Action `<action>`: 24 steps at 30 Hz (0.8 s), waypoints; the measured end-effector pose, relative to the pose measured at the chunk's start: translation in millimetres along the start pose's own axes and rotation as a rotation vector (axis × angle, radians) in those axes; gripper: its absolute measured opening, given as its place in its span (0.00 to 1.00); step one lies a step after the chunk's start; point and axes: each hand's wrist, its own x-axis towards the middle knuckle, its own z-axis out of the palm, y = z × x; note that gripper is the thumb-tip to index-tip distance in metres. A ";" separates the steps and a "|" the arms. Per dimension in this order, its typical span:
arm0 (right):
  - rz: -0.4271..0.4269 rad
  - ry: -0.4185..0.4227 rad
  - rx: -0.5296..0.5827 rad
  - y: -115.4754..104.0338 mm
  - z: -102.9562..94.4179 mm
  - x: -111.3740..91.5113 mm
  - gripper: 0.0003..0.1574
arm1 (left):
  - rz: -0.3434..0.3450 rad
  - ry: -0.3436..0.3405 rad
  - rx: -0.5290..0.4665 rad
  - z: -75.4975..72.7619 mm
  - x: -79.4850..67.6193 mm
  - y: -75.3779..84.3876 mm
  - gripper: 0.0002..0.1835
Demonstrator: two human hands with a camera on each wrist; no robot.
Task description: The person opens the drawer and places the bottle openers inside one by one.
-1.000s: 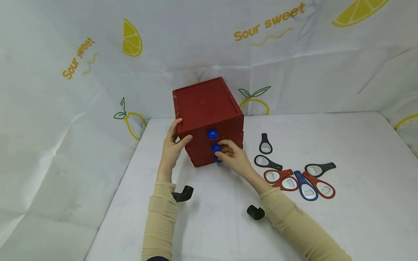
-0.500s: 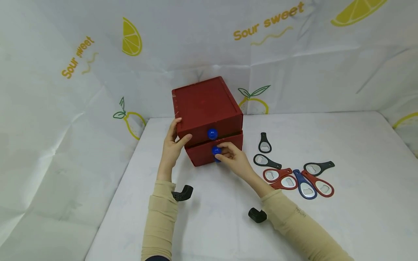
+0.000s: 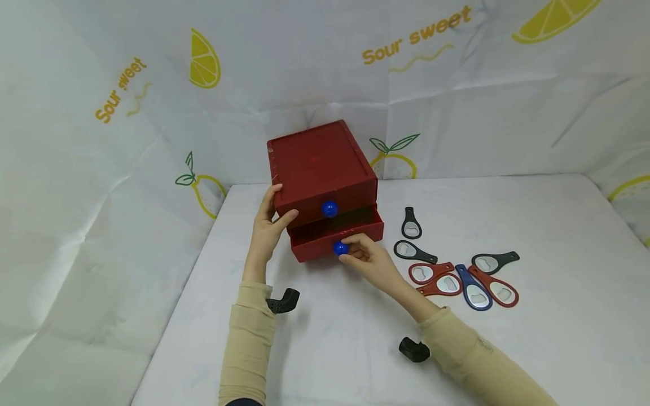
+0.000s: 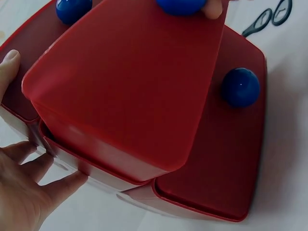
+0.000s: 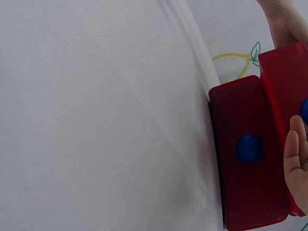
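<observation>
A red drawer cabinet (image 3: 320,163) with blue knobs stands at the back of the table in the head view. Its middle drawer (image 3: 315,246) is pulled partway out, and the visible part of its dark inside shows nothing. My right hand (image 3: 373,262) pinches the blue knob (image 3: 341,248) of that drawer. At the cabinet's front left corner, my left hand (image 3: 265,234) holds on, thumb on the top drawer's front (image 4: 36,53) and fingers (image 4: 65,188) against the side. The bottom drawer (image 4: 216,159) is closed in the left wrist view; the head view hides it.
Several bottle openers lie to the right of the cabinet: black ones (image 3: 410,224), red ones (image 3: 429,273) and a blue one (image 3: 474,288). A white cloth (image 3: 508,124) printed with lemons hangs behind the table (image 3: 325,349).
The middle drawer has slid out toward me from its closed position, and my right hand has moved back and down with its knob. My left hand has stayed on the cabinet.
</observation>
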 end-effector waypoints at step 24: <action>0.029 -0.097 -0.028 -6.5 -15.5 -38.3 0.18 | -0.015 0.002 0.007 -2.4 3.9 -4.6 0.31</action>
